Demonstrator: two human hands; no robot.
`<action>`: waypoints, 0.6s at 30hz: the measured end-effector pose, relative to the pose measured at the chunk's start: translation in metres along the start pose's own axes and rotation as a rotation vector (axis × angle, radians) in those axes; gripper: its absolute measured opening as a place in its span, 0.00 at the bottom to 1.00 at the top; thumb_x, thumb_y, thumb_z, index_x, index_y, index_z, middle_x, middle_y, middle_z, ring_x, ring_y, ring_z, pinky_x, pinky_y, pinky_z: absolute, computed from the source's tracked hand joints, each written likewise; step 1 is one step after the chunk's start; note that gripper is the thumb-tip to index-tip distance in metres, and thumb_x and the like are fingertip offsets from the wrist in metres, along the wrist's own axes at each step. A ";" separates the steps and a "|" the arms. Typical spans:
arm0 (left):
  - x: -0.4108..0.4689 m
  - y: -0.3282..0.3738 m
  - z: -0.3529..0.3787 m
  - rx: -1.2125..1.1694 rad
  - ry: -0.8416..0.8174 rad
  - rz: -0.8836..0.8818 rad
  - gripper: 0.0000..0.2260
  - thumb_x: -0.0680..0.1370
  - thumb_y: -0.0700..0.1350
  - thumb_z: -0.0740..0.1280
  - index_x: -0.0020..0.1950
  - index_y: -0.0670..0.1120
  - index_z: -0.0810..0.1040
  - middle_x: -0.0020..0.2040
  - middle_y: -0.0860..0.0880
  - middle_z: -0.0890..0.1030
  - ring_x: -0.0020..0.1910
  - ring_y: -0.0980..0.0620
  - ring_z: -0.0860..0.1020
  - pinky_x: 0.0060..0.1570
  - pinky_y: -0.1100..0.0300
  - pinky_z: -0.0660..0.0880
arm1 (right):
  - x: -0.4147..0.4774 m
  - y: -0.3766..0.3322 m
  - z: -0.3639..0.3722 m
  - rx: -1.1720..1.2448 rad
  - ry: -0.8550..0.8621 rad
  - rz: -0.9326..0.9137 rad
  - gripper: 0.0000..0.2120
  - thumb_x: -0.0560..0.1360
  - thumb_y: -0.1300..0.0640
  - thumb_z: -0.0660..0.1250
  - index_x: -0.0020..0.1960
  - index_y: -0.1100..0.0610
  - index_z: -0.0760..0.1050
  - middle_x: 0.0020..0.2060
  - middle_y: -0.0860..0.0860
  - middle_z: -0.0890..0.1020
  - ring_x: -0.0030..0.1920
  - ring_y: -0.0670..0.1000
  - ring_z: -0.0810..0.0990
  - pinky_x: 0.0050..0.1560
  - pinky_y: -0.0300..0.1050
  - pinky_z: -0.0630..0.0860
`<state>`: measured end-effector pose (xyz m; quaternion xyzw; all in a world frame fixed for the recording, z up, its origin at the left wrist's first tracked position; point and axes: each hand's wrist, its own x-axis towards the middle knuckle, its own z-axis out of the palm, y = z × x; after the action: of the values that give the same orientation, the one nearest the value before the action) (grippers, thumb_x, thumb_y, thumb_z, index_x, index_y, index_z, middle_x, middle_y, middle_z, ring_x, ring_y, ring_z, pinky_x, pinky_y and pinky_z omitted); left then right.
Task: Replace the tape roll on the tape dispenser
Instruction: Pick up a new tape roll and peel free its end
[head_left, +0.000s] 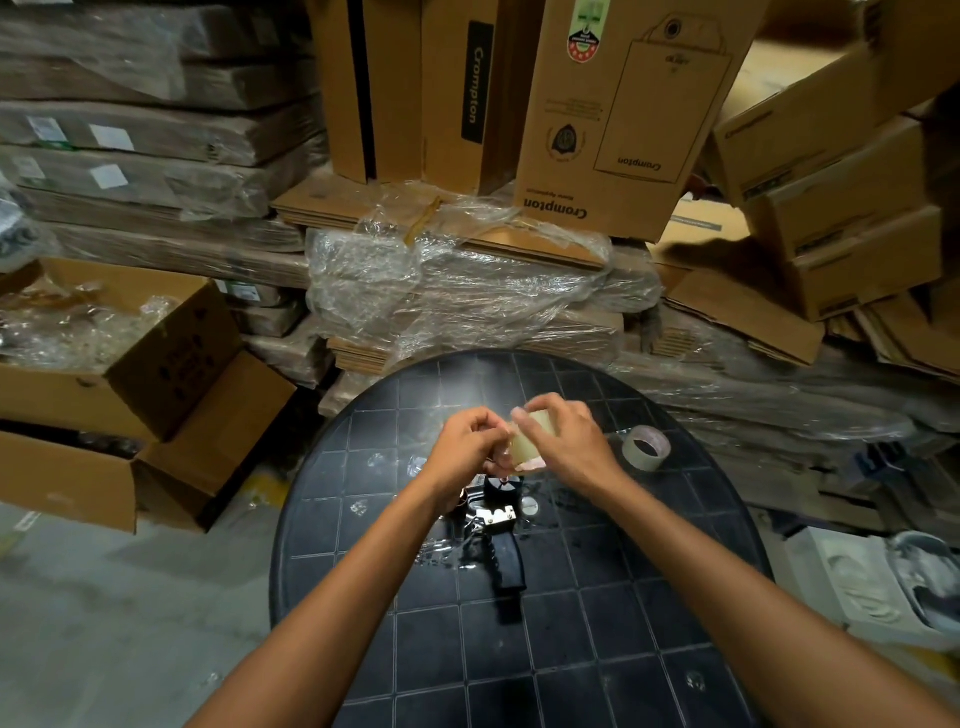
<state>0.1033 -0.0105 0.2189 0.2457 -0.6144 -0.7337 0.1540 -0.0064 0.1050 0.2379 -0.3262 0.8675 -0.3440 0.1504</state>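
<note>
A pale yellowish tape roll (530, 441) is held above the round dark table (597, 649). My right hand (566, 441) wraps around it from the right. My left hand (467, 441) pinches at the roll's left edge with its fingertips. Directly below the hands lies the black tape dispenser (501, 540) on the table, its handle pointing toward me and its metal blade plate showing. A second roll of clear tape (647, 447) lies flat on the table to the right of my right hand.
Stacked cardboard boxes (623, 130) and plastic-wrapped flat cartons (457, 291) crowd behind the table. An open box (130, 364) stands at the left on the concrete floor. Small bits of clear tape litter the tabletop.
</note>
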 end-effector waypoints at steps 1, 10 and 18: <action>0.001 0.002 -0.002 -0.014 -0.029 -0.025 0.07 0.78 0.34 0.63 0.40 0.41 0.75 0.31 0.44 0.76 0.28 0.51 0.76 0.29 0.59 0.76 | 0.000 0.003 -0.003 0.017 -0.071 0.031 0.23 0.72 0.33 0.66 0.54 0.51 0.76 0.52 0.53 0.77 0.47 0.52 0.79 0.47 0.49 0.80; 0.010 0.007 -0.025 0.063 -0.240 -0.084 0.07 0.79 0.39 0.66 0.43 0.38 0.76 0.37 0.43 0.78 0.36 0.49 0.77 0.37 0.59 0.79 | 0.008 0.007 -0.014 0.210 -0.407 0.261 0.25 0.66 0.39 0.77 0.46 0.60 0.76 0.40 0.56 0.77 0.38 0.54 0.81 0.32 0.48 0.81; 0.002 -0.006 -0.032 -0.296 -0.269 -0.163 0.09 0.79 0.34 0.63 0.38 0.40 0.74 0.48 0.36 0.83 0.40 0.47 0.83 0.44 0.56 0.82 | 0.006 0.030 -0.017 0.442 -0.589 0.358 0.19 0.67 0.48 0.77 0.51 0.60 0.79 0.47 0.61 0.79 0.44 0.59 0.79 0.45 0.59 0.78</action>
<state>0.1196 -0.0364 0.2089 0.1691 -0.4931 -0.8522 0.0454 -0.0327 0.1260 0.2292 -0.2147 0.7355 -0.3825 0.5164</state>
